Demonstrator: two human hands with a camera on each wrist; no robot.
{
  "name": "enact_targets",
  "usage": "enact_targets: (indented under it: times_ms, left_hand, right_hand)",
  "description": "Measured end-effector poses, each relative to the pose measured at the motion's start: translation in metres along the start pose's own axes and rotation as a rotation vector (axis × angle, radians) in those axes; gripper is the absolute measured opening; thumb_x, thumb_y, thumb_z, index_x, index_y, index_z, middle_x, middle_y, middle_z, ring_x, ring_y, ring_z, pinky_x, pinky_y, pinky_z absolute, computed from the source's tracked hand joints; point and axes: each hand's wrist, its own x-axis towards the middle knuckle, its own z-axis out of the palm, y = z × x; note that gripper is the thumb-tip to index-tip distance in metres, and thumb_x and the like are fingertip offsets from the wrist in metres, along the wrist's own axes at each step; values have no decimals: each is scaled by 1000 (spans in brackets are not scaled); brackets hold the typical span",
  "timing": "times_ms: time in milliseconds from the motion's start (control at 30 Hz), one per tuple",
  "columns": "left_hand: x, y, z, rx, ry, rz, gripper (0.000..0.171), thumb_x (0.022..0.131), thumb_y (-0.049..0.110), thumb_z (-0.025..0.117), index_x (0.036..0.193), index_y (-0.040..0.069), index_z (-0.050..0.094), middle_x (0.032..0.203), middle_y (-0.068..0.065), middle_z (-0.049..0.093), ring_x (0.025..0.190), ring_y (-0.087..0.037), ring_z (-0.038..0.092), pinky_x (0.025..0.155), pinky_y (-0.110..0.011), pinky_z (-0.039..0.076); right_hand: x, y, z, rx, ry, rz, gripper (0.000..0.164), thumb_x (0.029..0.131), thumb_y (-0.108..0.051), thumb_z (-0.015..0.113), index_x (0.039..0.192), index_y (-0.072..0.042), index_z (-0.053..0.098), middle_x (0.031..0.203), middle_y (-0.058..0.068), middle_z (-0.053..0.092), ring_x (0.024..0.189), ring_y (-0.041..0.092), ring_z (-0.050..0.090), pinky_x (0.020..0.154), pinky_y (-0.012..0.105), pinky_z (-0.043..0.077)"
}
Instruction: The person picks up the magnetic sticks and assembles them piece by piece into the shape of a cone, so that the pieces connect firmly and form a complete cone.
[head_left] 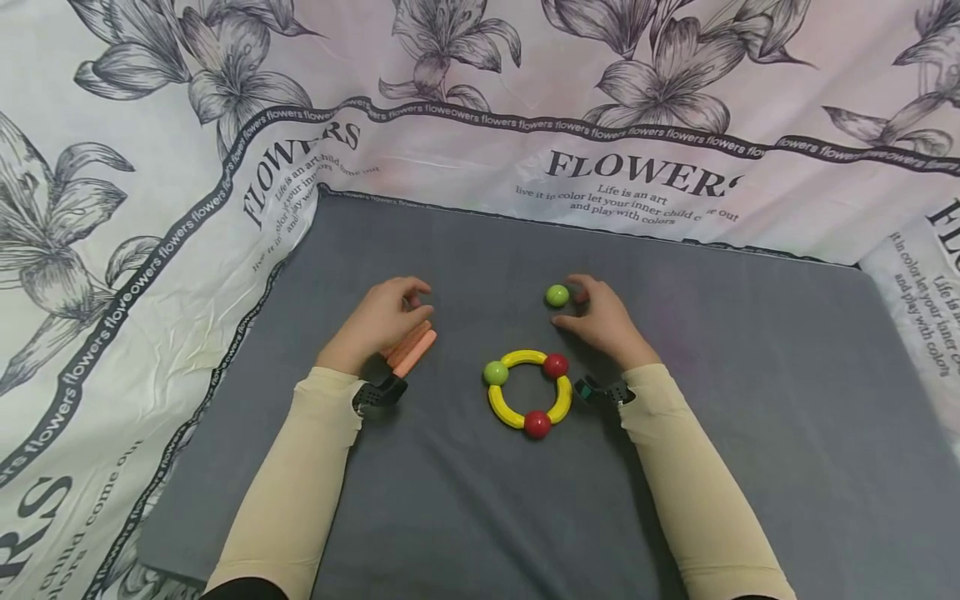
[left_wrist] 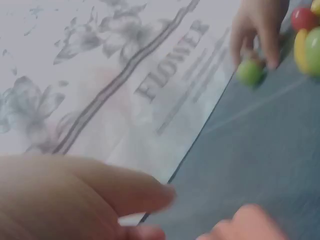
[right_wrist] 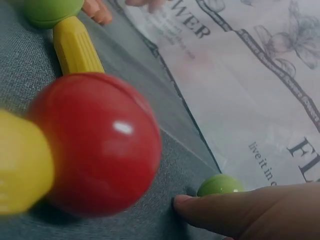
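Observation:
My left hand (head_left: pixel 386 321) hovers at the left, its fingers loosely bent with nothing seen between them. Orange sticks (head_left: pixel 415 353) lie just below it, partly hidden by the hand. On the right, my right hand (head_left: pixel 603 323) reaches beside a loose green ball (head_left: pixel 557 296), thumb and fingers spread apart and not closed round it. Between the forearms lies a ring of yellow curved pieces (head_left: pixel 506 410) joined by one green ball (head_left: pixel 496 372) and two red balls (head_left: pixel 537 424). One red ball (right_wrist: pixel 100 145) looms large in the right wrist view.
A grey cloth-covered table (head_left: pixel 450 517) lies under everything. White sheeting printed with flowers (head_left: pixel 480 142) borders it at the back and left. Dark wrist straps (head_left: pixel 380 393) sit on both wrists, the right one near the ring.

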Motion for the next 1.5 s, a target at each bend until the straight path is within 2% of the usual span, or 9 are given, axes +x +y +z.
enact_targets:
  times_ms: [100, 300, 400, 733, 867, 1000, 1200, 1367, 1500]
  left_hand:
    - [0, -6, -7, 57, -6, -78, 40, 105, 25, 65, 137, 2, 65, 104, -13, 64, 84, -28, 58, 76, -42, 48]
    - [0, -7, -9, 108, -187, -225, 42, 105, 31, 61, 136, 3, 66, 119, -15, 69, 97, -28, 65, 85, -43, 53]
    - [2, -7, -8, 79, -220, -251, 43, 106, 29, 60, 138, 1, 64, 127, -17, 67, 104, -29, 65, 90, -44, 54]
    - [4, -17, -9, 25, -160, -315, 35, 104, 29, 62, 125, 2, 70, 116, -16, 68, 92, -28, 65, 75, -36, 53]
    - [5, -14, -10, -27, -89, -303, 41, 103, 32, 62, 132, 3, 66, 110, -15, 67, 85, -28, 65, 70, -36, 52]
    - [2, -3, -8, -93, 11, -217, 44, 104, 31, 62, 140, 6, 63, 108, -11, 65, 82, -27, 63, 70, -37, 52]
    - [-6, 32, 16, -149, 100, 56, 34, 105, 34, 66, 128, 10, 72, 107, -5, 64, 90, -23, 59, 78, -40, 51]
    - [-10, 63, 52, -297, 84, 274, 21, 102, 27, 70, 118, 14, 73, 98, 3, 71, 91, -15, 64, 83, -43, 52]
    - [-14, 78, 75, -338, 56, 385, 17, 101, 19, 71, 118, 14, 72, 101, 5, 75, 92, -11, 65, 88, -44, 52]
  right_hand:
    - [-5, 4, 2, 9, 30, 23, 76, 92, -26, 81, 155, 0, 45, 132, 24, 58, 115, 40, 56, 100, 56, 46]
    - [-13, 14, 6, 27, 81, 42, 72, 92, -27, 81, 150, 2, 52, 129, 22, 60, 96, 35, 64, 82, 44, 52]
    - [-16, 17, 8, 33, 108, 27, 68, 92, -25, 82, 148, 2, 55, 125, 21, 60, 91, 33, 64, 78, 40, 50]
    - [-14, 20, 19, 82, 194, -57, 61, 92, -23, 84, 143, 0, 61, 118, 16, 64, 85, 28, 58, 76, 38, 46]
    - [-14, 21, 21, 83, 222, -65, 58, 91, -22, 84, 141, -1, 63, 116, 16, 64, 85, 28, 58, 77, 39, 45]
    - [-14, 20, 21, 82, 229, -70, 57, 91, -22, 84, 140, 0, 63, 116, 16, 65, 85, 28, 58, 77, 39, 46]
    - [-14, 21, 22, 70, 223, -77, 57, 92, -22, 83, 140, -1, 64, 115, 16, 65, 85, 27, 58, 77, 39, 46]
    - [-14, 21, 23, 68, 230, -76, 56, 91, -22, 84, 140, 0, 65, 113, 16, 66, 84, 28, 59, 77, 39, 46]
    - [-14, 20, 23, 63, 232, -74, 56, 91, -23, 84, 139, -1, 65, 113, 15, 66, 84, 27, 59, 77, 38, 46]
